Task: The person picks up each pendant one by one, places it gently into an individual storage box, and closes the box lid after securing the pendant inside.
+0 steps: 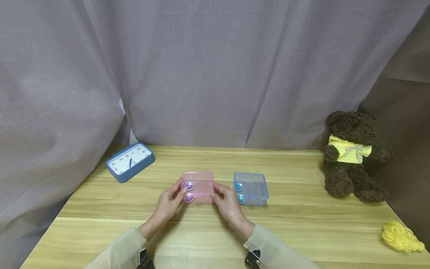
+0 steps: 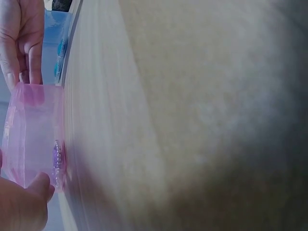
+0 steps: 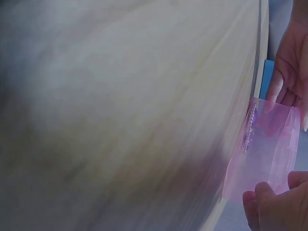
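A see-through pink plastic box [image 1: 203,180] is held by both hands just above or on the wooden table. Inside, along its left side, purple bead-rimmed ornaments [image 1: 189,186] show through at two spots. My left hand [image 1: 169,203] grips the left side of the box, thumb toward its front. On the opposite side my right hand [image 1: 229,205] pinches the box between thumb and fingers. A similar clear blue box [image 1: 253,185] with blue bead-rimmed ornaments [image 1: 239,186] stands close to the right hand, apart from it. Each wrist view shows the pink box [image 2: 36,127] between both hands.
A blue clock [image 1: 130,161] with a white dial lies at the back left. At the right sits a dark brown teddy bear [image 1: 349,179] in a yellow top, with a yellow yarn bundle [image 1: 401,236] nearer the front. Grey curtain [image 1: 201,74] hangs behind the table [image 1: 292,231].
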A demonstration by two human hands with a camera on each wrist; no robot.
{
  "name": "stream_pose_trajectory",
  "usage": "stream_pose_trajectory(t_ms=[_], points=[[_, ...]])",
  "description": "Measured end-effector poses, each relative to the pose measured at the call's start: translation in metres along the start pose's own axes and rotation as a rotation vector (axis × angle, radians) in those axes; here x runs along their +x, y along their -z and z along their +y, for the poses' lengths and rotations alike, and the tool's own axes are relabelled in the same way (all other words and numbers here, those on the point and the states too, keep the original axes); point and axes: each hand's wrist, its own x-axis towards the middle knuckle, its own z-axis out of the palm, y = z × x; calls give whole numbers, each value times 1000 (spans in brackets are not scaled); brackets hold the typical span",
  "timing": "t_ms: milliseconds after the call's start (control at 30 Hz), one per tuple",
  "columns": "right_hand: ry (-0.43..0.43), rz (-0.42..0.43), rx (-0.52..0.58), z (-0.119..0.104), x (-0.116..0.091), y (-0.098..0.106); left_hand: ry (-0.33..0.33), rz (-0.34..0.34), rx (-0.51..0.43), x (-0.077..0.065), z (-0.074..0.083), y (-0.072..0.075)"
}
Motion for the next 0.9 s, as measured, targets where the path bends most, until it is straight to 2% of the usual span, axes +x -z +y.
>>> stream_pose_trajectory(t_ms=[400,733,900], points=[[28,-7,1,1,0,-2,-20,36,36,1,-2,1],[-10,16,40,1,0,-3,-25,30,45,-2,-1,1],[-35,13,96,-1,1,-5,-38,36,60,-1,-1,3]])
